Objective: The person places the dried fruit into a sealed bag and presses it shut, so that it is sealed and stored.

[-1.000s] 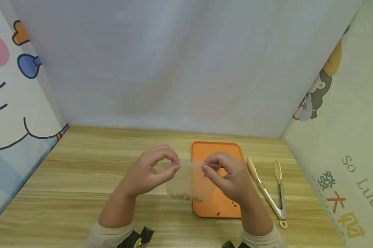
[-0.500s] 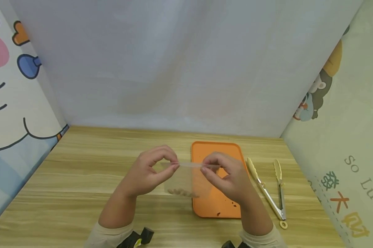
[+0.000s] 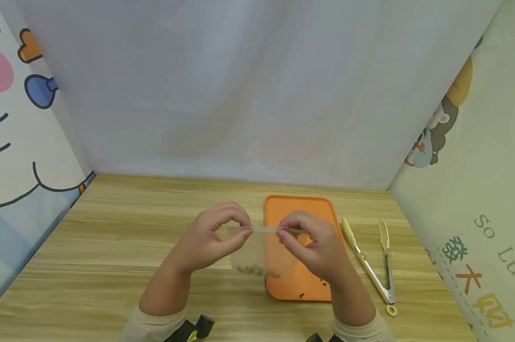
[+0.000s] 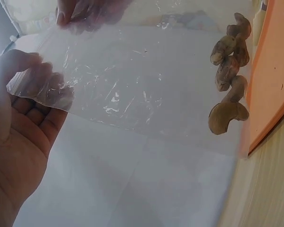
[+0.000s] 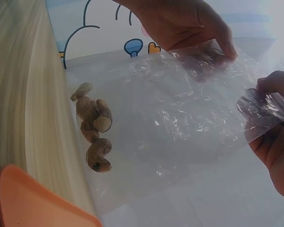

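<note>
A clear plastic bag (image 3: pixel 248 249) hangs upright between the two hands, above the table and partly in front of the orange tray. Several cashew nuts (image 4: pixel 226 71) lie along its bottom edge; the right wrist view shows the same cashews through the film. My left hand (image 3: pixel 216 235) pinches the bag's top edge between thumb and forefinger. A short way along that edge, my right hand (image 3: pixel 315 242) pinches it in the same manner. In the left wrist view the left fingers (image 4: pixel 38 78) lie behind the film. Whether the bag's mouth is sealed cannot be told.
The orange tray (image 3: pixel 300 204), with a few dark crumbs, lies on the wooden table (image 3: pixel 112 247). Right of it rest tongs (image 3: pixel 375 273) with cream tips, spread apart. A pale curtain (image 3: pixel 240 95) stands behind, and printed panels flank both sides.
Both hands keep their pinch on the bag's top edge. The left hand has shifted slightly right, nearer the right hand, and the bag has swayed a little.
</note>
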The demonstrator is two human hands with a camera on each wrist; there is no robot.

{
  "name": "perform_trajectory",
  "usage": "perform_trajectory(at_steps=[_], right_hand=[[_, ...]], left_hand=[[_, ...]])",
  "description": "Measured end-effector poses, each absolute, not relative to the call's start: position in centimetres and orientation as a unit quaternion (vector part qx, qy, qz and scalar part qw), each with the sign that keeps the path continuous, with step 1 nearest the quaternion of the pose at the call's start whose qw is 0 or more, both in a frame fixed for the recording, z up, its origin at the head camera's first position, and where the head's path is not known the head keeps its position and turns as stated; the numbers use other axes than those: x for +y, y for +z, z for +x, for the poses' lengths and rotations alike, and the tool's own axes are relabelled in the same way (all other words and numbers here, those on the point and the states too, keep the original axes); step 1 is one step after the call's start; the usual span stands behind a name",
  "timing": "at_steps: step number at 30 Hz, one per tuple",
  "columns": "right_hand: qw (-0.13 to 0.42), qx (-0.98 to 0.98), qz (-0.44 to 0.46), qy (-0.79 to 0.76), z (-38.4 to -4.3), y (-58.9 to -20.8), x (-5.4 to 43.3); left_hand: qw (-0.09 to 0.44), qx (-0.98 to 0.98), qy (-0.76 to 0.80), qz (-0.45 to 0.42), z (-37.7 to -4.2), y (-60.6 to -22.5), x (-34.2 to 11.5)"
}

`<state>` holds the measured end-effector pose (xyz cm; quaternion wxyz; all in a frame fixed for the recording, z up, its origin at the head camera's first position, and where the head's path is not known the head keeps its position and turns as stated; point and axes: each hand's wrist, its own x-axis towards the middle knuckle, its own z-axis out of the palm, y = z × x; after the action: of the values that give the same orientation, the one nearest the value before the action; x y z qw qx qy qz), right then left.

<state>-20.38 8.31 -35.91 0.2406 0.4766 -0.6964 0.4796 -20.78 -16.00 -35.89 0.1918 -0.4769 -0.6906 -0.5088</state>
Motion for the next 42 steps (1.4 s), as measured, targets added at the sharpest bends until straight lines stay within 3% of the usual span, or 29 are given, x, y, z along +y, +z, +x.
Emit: perform_trajectory(at_steps=[42], right_hand=[[0.225,-0.709,0.47,0.476,-19.83,-35.24,7.77]], left_hand=[[0.198,-0.691,-0.507,-0.475,-20.51,-35.45,-15.74]])
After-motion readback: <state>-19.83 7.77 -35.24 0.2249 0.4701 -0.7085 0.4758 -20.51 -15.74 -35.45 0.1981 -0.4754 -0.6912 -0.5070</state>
